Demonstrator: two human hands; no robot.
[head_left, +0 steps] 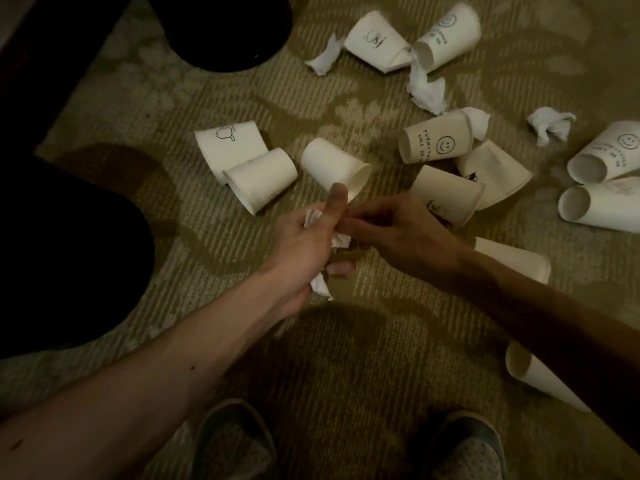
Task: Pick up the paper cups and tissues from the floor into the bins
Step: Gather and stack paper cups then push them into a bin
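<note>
- While the left hand (304, 244) grips a crumpled tissue wad (320, 287), fingers curled round it and thumb raised, secure the load before moving.
- Right hand (398, 233): fingertips drawn together against the wad. Whether they pinch paper cannot be told.
- Tuck the trailing ends into the left palm so that nothing drops in transit.
- Carry the wad to the near bin (69, 254), the dark shape at left. A 2nd bin (225, 29) appears farther off.
- Outstanding on the carpet (346, 358): many cups, the nearest cup (334, 168) just beyond the hands, and a loose tissue (426, 86) among the far cups.
</note>
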